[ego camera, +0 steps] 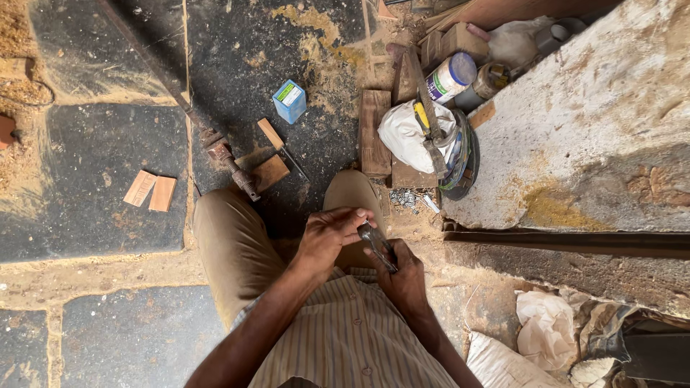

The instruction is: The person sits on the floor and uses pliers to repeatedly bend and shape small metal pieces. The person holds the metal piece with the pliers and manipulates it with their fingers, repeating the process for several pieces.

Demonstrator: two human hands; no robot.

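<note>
Here, small metal tool (pixel 376 246) between both hands, right hand (pixel 404 276) grip closed around it, left hand (pixel 329 236) fingers seemingly pinching its top.

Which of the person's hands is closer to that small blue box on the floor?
Left. The left hand lies below the blue box; the right hand sits lower and further right.

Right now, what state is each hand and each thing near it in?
Left hand: closed, fingertips pinching the tool's upper end.
Right hand: shut around the tool's lower part.
Small dark metal tool: held between both hands, tilted.
Small blue box: closed, on the floor.
White round tin: lying on its side.
</note>
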